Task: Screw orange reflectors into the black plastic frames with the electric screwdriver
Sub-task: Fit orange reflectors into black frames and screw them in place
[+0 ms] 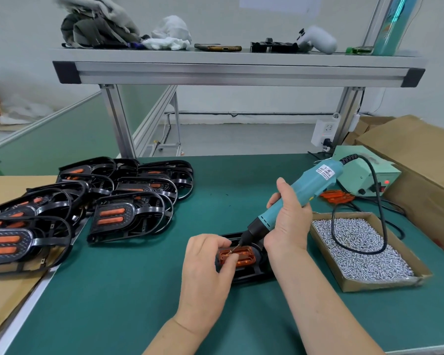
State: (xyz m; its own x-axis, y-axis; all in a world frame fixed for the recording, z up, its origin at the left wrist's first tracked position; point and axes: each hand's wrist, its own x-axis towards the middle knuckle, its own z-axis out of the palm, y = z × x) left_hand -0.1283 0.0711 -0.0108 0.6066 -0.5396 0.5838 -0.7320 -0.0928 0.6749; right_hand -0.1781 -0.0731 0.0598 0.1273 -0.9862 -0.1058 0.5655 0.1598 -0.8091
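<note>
The blue-green electric screwdriver (pixel 310 183) leans over the middle of the dark green table mat (pixel 139 290). The right hand (pixel 290 216) holds it with all its fingers wrapped tight round the body. The thin metal tip points down at the ribbed orange plastic reflector (pixel 241 256). The reflector sits inside the flat black plastic frame (pixel 251 274), which lies on the mat right in front of the person.

The left hand (pixel 208 262) rests on the reflector with its fingers curled. The thumb and first finger pinch right at the tip, and they seem to hold a tiny screw (pixel 232 251) there, though it is too small to be sure.

The frame looks light and thin, so it may slide or bend a bit when pushed on. It is best to hold it down flat, close to the screw hole. The reflector is hard, shiny plastic and may crack if the tool pushes too hard. The screwdriver looks the heaviest, and its black cord pulls at the back, so a full grip round the middle works well.

On the left lies a pile of black frames with orange reflectors (pixel 128 216). On the right stands a brown cardboard tray of little silver screws (pixel 364 249).
</note>
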